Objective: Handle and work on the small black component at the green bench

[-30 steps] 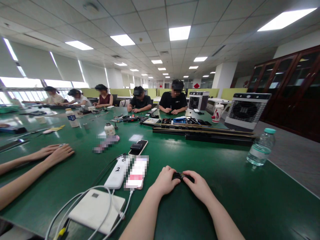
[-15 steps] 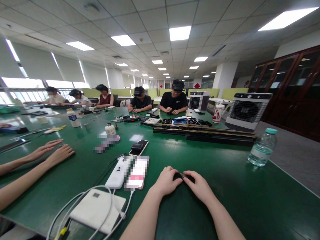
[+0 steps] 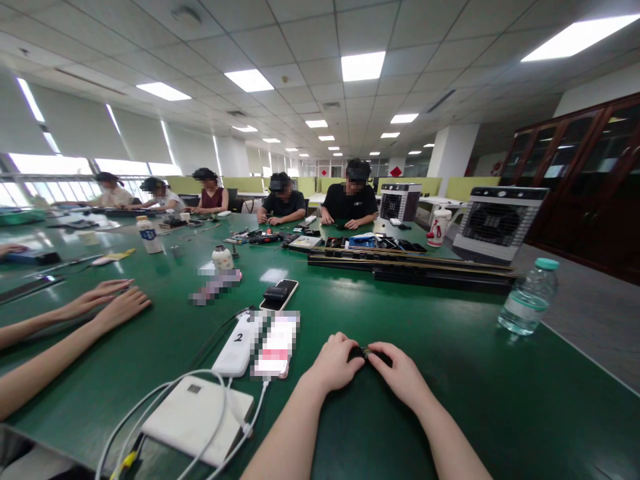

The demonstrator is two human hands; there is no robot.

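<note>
My left hand (image 3: 336, 361) and my right hand (image 3: 396, 368) meet low over the green table (image 3: 450, 400). Between their fingertips is a small dark object (image 3: 361, 353), mostly covered, so its kind does not show. The left thumb and fingers are closed around its left side. On its right side, the right thumb and fingers pinch it. To the left of my hands lie a phone with a lit screen (image 3: 276, 347), a white power bank marked "2" (image 3: 241, 345) and another phone (image 3: 285, 293) with a black item on top.
A flat white box (image 3: 193, 417) with looped white cables lies at the front left. A co-worker's hands (image 3: 120, 303) rest on the table further left. A water bottle (image 3: 530, 300) stands at the right; long black rails (image 3: 430, 277) lie ahead. Several people sit across the table.
The view has shifted very slightly. My hands keep nearly the same place and the same hold on the small dark object.
</note>
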